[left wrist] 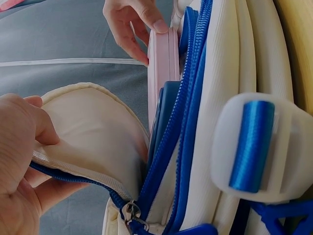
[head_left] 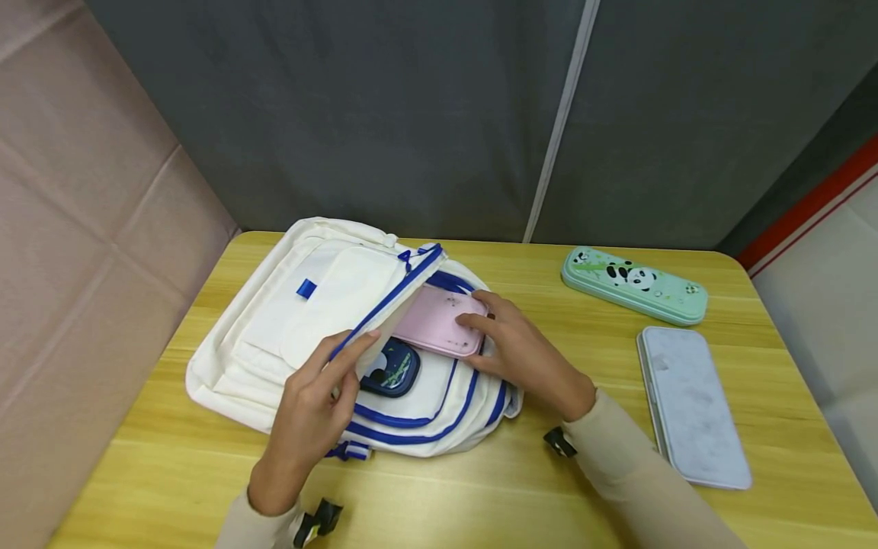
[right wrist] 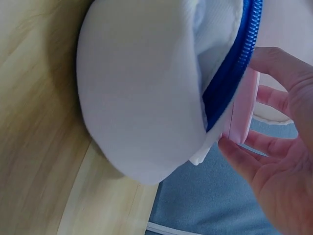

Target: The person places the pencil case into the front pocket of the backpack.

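A white backpack (head_left: 274, 328) with blue zips lies on the table, its front pocket unzipped. My left hand (head_left: 312, 408) pinches the edge of the pocket flap (left wrist: 93, 127) and holds it raised. By its sides, my right hand (head_left: 511, 343) grips a pink case (head_left: 435, 320), whose far end goes behind the flap. In the right wrist view the fingers lie along the edges of the pink case (right wrist: 243, 110). Beside it a dark blue case (head_left: 398, 370) lies at the pocket opening, partly covered by the flap.
A mint green pencil case (head_left: 634, 284) with pandas lies at the back right of the wooden table (head_left: 480, 503). Nearer on the right is a pale grey case (head_left: 696, 404). A dark grey curtain (head_left: 384, 114) hangs behind the table.
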### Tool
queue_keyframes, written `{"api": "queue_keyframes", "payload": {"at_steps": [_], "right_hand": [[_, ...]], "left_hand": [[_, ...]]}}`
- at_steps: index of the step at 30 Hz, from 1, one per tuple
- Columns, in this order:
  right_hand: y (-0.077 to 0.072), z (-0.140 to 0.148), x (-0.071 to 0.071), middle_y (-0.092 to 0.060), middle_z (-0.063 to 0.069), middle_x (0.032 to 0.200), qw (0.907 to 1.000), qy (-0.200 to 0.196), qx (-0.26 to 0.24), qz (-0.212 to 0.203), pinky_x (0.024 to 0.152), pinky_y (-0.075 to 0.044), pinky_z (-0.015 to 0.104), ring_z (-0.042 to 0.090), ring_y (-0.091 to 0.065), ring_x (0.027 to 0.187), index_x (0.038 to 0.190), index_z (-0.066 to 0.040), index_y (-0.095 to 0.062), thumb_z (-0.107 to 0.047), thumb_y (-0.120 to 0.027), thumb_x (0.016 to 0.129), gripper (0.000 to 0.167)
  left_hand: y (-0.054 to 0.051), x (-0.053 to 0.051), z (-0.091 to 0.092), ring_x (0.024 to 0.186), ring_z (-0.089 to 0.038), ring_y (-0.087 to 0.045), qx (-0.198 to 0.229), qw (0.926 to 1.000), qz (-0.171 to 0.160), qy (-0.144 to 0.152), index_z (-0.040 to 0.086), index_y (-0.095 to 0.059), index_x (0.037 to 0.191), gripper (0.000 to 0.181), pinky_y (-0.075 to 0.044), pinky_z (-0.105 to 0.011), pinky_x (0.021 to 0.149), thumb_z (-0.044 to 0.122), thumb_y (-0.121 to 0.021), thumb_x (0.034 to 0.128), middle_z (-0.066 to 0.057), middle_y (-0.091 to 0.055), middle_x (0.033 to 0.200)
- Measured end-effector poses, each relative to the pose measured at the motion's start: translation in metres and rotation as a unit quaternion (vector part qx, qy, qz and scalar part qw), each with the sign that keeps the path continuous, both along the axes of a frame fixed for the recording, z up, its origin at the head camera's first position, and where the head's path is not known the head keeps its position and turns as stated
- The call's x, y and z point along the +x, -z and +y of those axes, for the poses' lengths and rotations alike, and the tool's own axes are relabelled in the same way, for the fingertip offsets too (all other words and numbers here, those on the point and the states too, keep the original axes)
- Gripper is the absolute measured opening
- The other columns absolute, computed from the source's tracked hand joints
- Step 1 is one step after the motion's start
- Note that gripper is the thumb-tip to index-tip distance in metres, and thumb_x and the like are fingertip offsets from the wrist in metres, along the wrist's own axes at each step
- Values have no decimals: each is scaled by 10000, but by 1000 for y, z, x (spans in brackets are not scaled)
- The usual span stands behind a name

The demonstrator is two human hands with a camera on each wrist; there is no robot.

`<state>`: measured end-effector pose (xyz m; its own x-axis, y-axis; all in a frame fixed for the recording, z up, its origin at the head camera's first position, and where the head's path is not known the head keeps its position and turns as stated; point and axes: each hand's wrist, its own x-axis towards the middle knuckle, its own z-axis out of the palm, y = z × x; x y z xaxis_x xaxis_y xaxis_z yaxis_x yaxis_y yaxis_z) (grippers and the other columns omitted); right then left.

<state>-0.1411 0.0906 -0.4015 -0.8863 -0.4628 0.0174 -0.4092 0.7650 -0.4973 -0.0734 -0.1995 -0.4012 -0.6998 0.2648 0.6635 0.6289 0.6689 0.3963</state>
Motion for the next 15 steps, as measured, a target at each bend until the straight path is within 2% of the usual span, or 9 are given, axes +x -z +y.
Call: {"api": "queue_keyframes", "payload": {"at_steps": [15], "right_hand": [[3, -16, -9, -415, 199, 1631, 9997, -160, -153, 40, 1196, -401, 565, 424, -419, 1497, 1388, -163, -692, -250, -850, 894, 526]], "left_hand": [[0, 0, 1, 780, -170, -589, -2, 10000, 22, 41, 95, -725, 1321, 540, -429, -150, 583, -169, -598, 866, -177, -693, 1184]]}}
